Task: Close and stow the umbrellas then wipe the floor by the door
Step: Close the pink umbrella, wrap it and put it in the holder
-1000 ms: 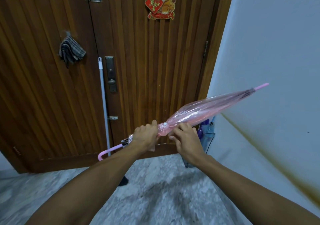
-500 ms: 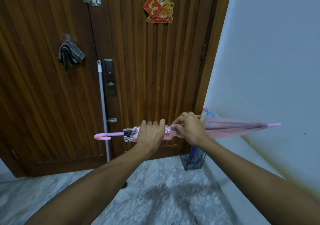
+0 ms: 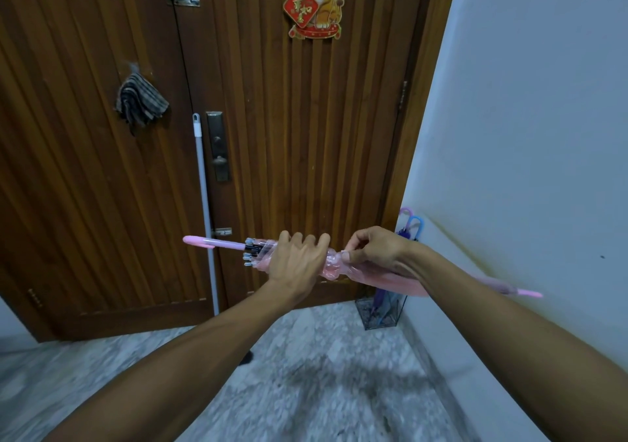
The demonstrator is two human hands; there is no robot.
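Note:
A closed pink see-through umbrella (image 3: pixel 334 266) lies almost level in front of the wooden door, its hooked handle (image 3: pixel 200 241) to the left and its tip (image 3: pixel 528 293) low to the right. My left hand (image 3: pixel 297 261) grips the folded canopy near the rib ends. My right hand (image 3: pixel 375 249) pinches the plastic just right of it. A clear umbrella stand (image 3: pixel 382 310) in the corner holds a purple and a blue umbrella (image 3: pixel 411 225). A striped cloth (image 3: pixel 141 101) hangs on the door.
A white mop pole (image 3: pixel 204 210) leans upright against the door beside the lock plate (image 3: pixel 217 146). The grey wall (image 3: pixel 526 135) closes the right side. Speckled marble floor (image 3: pixel 306 373) spreads below, with a small dark object (image 3: pixel 246 356) near my left forearm.
The umbrella has swung from tip-up to roughly level, its tip now dipping down to the right. Both hands stayed on the canopy and the view moved closer to the door.

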